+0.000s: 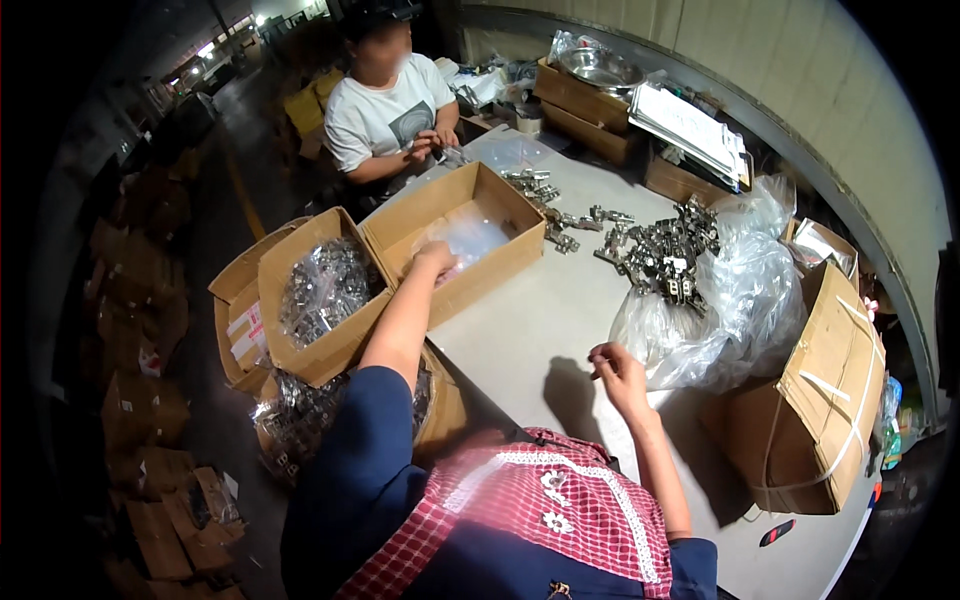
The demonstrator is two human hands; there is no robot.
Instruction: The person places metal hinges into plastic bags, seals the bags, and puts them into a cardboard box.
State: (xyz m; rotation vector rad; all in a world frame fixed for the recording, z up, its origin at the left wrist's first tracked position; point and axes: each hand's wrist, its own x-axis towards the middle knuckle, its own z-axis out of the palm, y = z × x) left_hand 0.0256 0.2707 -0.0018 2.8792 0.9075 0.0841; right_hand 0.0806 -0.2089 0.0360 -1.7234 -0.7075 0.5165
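My left hand [436,260] reaches into an open cardboard box [485,270], its fingers closed on the edge of a clear plastic bag [474,240] inside; the bag partly covers the fingertips. Over the pale table, my right hand [618,378] hovers beside a crumpled clear plastic sheet [745,310], fingers loosely bent and apart, with nothing visible in them. Beyond it lies a heap of metal hinges [668,250], partly on the sheet. Smaller groups of loose hinges [570,220] trail toward the cardboard box.
Left of the box, another carton [300,350] holds bagged metal parts. A strapped carton [815,400] stands at right, near a small red-and-black tool [777,532]. Across the table a person [390,110] handles something small. Papers [690,130] and a metal bowl [600,68] sit at the back.
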